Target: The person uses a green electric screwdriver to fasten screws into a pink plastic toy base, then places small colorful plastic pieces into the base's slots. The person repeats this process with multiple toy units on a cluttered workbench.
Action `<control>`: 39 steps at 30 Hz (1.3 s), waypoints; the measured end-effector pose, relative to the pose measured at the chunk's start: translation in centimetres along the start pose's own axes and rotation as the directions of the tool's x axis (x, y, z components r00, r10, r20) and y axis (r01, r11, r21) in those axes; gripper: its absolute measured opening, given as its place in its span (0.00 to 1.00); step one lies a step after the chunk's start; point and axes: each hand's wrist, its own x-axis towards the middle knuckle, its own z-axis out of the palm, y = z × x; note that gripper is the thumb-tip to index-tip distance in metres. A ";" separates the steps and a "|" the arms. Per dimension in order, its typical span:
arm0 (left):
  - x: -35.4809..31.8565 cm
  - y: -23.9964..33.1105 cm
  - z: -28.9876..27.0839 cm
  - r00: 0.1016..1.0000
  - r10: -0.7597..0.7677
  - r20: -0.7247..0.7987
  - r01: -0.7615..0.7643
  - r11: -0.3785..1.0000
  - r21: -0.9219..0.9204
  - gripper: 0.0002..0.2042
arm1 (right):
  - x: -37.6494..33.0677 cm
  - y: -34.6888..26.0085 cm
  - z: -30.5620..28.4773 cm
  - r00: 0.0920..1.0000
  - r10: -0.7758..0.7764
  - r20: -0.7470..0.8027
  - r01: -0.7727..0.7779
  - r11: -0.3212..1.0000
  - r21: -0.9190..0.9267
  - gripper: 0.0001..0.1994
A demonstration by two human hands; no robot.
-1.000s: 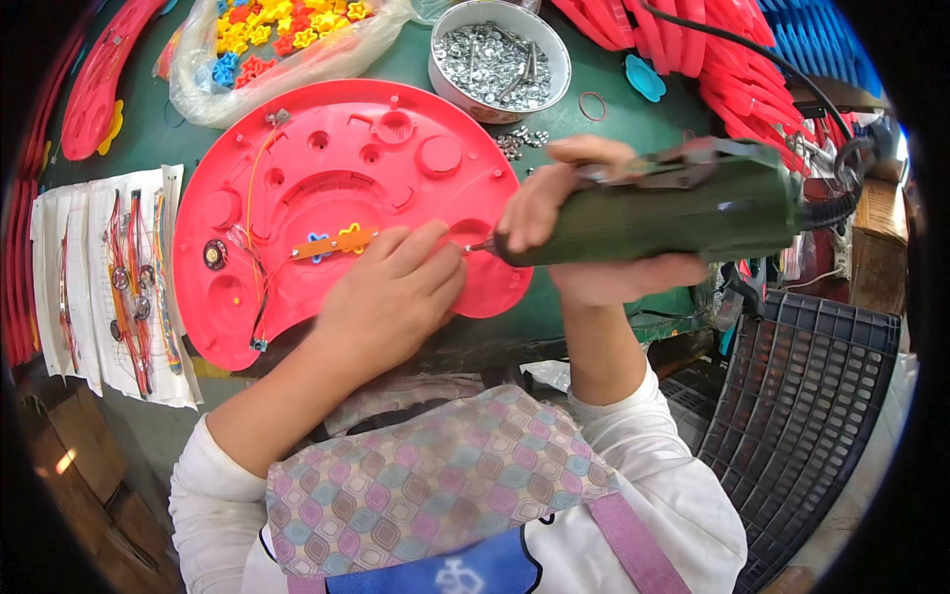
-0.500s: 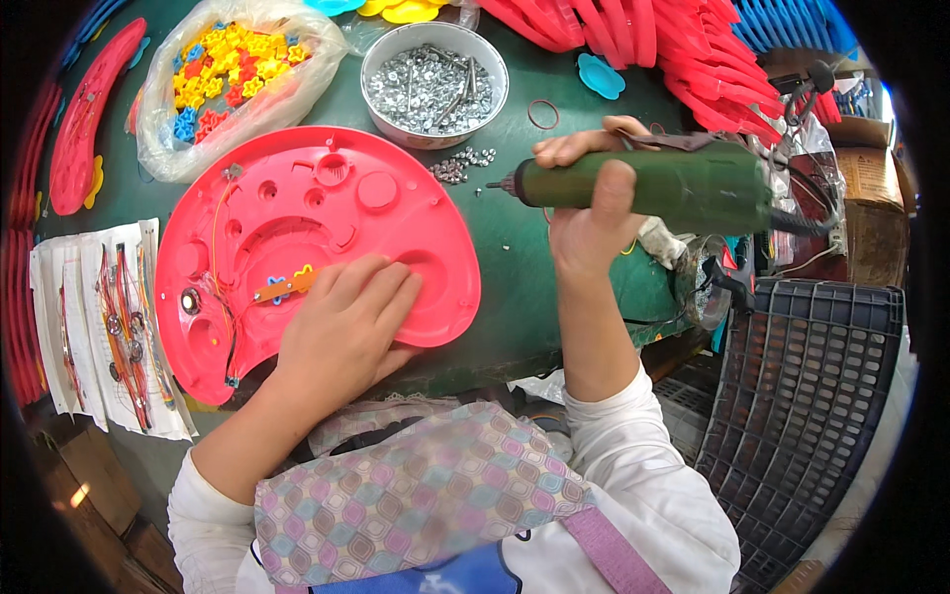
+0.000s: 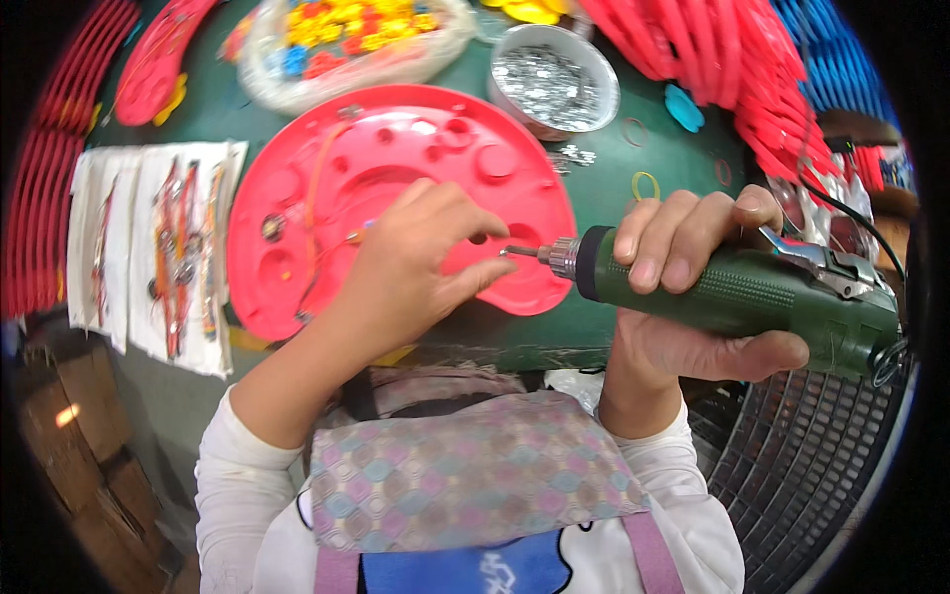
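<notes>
**Right hand wrapped round the green power screwdriver, left finger and thumb parted at its tip!**

Head view, and what a firm hold: the right hand's fingers curl over the top of the barrel, thumb along the underside. The left hand shows a narrow pinch gap, forefinger above, thumb below, with the bit poking toward that space. Something small and shiny sits at its very end; whether either fingertip touches it, I cannot tell.

The tool lies almost level, its nose over the right edge of the red plastic shell, its body out over the green table. It looks stiff and fairly heavy, so the ribbed barrel seems the place to hold, clear of the metal chuck. And the shell? Light, rigid and rather smooth, by the look of it; best taken by its outer rim, away from the thin, delicate-looking wires on its left side.
</notes>
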 end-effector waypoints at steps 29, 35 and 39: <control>-14.2 -7.9 -6.9 0.736 -0.491 -0.467 0.462 0.868 -0.184 0.31 | -1.5 13.7 16.7 0.938 0.344 -0.036 -0.342 0.912 -0.227 0.40; -14.0 -7.5 -7.3 0.733 -0.528 -0.429 0.496 0.846 -0.194 0.28 | -1.6 14.1 16.9 0.936 0.350 -0.021 -0.347 0.915 -0.208 0.39; -13.9 -7.6 -7.3 0.732 -0.539 -0.416 0.485 0.842 -0.236 0.28 | -1.4 13.8 17.4 0.918 0.391 -0.062 -0.394 0.893 -0.215 0.38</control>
